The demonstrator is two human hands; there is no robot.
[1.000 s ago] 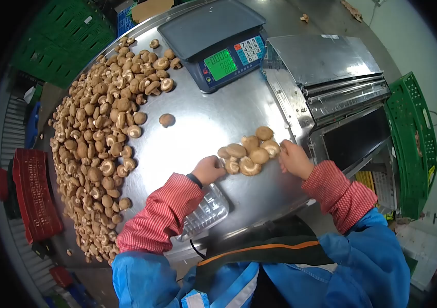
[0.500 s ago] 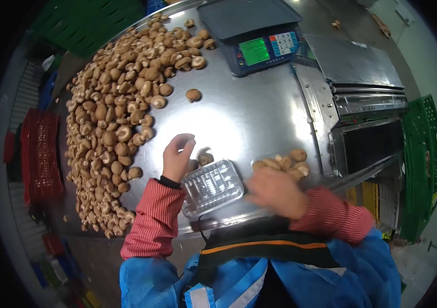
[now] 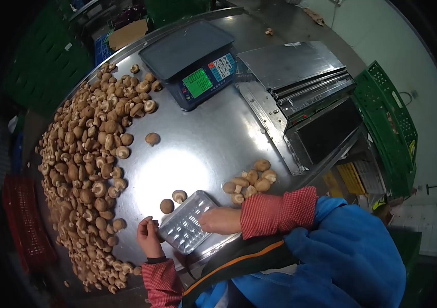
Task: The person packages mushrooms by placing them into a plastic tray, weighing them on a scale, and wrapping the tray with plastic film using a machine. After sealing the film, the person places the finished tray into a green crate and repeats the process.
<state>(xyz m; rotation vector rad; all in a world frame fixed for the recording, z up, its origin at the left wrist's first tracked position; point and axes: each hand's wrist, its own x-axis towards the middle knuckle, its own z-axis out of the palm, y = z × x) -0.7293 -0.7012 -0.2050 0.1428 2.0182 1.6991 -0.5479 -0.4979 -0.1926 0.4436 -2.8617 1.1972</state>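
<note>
A clear plastic tray lies tilted in my view at the near edge of the steel table, its ribbed bottom showing. My right hand reaches over its right side, knuckles up, fingers mostly hidden beneath the hand. At the tray's left edge is my left hand, fingers curled together; I cannot tell what is in them. Just beyond the tray sit two brown mushrooms, close together. A small group of mushrooms, some showing pale stems, rests to the right, past my right forearm.
A large heap of mushrooms covers the table's left side, with one lone mushroom apart from it. Behind stands a digital scale with a lit green display. A steel wrapping machine occupies the right; green crates stand beyond it.
My right hand has moved left from the mushroom group to the tray. My left hand has come down to the tray's left edge, its fingers more curled. The head view has turned.
</note>
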